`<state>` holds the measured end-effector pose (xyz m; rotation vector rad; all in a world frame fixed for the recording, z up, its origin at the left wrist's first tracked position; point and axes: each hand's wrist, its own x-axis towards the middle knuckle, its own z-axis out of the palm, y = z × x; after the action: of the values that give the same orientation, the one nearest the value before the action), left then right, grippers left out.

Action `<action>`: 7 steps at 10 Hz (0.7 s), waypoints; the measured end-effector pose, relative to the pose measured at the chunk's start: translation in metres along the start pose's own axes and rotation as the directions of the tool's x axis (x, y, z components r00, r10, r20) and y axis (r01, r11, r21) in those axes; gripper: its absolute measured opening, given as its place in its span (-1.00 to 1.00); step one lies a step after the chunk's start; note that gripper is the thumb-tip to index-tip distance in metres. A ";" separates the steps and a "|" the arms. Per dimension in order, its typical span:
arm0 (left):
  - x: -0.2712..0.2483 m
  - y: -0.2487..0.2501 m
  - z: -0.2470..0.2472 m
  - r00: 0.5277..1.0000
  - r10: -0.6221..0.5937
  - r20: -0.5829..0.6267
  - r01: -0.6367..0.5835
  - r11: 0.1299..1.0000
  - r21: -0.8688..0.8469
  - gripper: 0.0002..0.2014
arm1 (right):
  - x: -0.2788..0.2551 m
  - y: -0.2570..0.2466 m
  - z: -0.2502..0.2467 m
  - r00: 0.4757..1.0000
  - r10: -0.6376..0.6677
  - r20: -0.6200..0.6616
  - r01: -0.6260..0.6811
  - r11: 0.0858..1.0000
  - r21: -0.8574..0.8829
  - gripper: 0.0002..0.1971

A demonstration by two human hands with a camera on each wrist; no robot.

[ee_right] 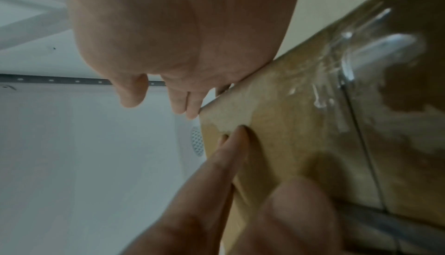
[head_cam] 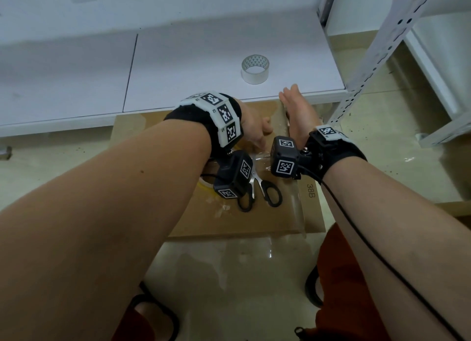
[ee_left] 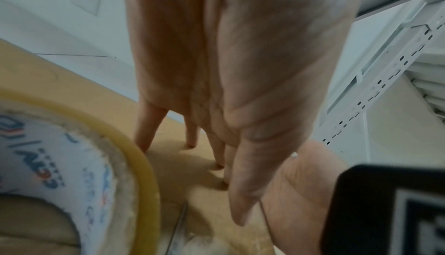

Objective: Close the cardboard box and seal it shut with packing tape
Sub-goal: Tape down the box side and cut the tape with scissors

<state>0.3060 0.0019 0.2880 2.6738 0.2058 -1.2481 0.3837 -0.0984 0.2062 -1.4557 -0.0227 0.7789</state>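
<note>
The cardboard box (head_cam: 229,221) stands on the floor with its top flaps down, and shiny clear tape (ee_right: 349,68) runs over the seam. My left hand (head_cam: 254,131) presses straight fingertips (ee_left: 216,160) onto the box top (ee_left: 173,171). My right hand (head_cam: 298,109) is flat with straight fingers and lies along the far right edge of the box (ee_right: 301,145); it holds nothing. A yellowish tape roll (ee_left: 135,156) lies on the box by my left wrist. A clear tape roll (head_cam: 255,69) stands on the white shelf beyond the box.
Black-handled scissors (head_cam: 265,193) lie on the box top under my wrists. A white shelf board (head_cam: 178,68) runs just behind the box, with a perforated metal upright (head_cam: 377,50) at the right. Glossy tiled floor (head_cam: 229,277) lies in front.
</note>
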 end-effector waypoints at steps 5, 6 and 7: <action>-0.002 0.001 0.003 1.000 -0.009 -0.011 0.008 0.999 -0.043 -0.35 | -0.001 0.012 -0.005 0.986 0.133 0.106 -0.150 0.973 0.176 -0.44; -0.003 0.001 0.003 1.000 -0.007 -0.003 0.007 1.000 -0.026 -0.34 | -0.002 0.014 -0.008 0.975 0.189 0.114 -0.205 0.967 0.151 -0.35; -0.005 0.003 0.003 1.000 -0.003 -0.003 0.003 1.000 -0.004 -0.34 | 0.000 0.010 -0.009 0.962 0.258 0.085 -0.267 0.955 0.128 -0.36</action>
<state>0.3014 -0.0014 0.2905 2.6726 0.2126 -1.2436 0.3830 -0.1069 0.1960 -1.3148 0.1740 1.0264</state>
